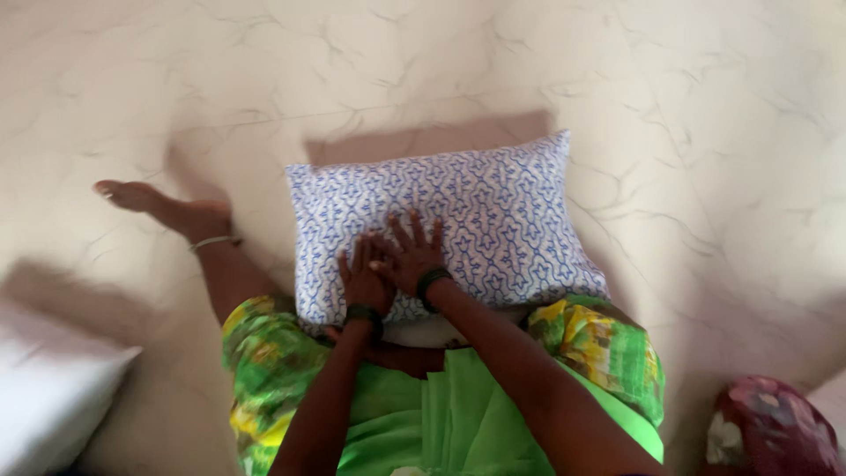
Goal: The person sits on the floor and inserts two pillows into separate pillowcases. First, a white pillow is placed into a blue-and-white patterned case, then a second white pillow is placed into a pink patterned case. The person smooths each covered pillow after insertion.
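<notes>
Both hands, left hand point(364, 280) and right hand point(411, 256), press flat with fingers spread, gripping nothing, on the rectangular blue-and-white patterned fabric pillow point(493, 211) across the lap.

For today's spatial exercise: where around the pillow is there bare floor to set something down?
Bare floor lies beyond the pillow and to its right. Crowded: both hands, left hand and right hand, press on it; the outstretched foot occupies the left.

Both hands lie flat, fingers spread; left hand point(365, 280) beside right hand point(411, 256) (thumbs overlapping); arms extended forward.
</notes>
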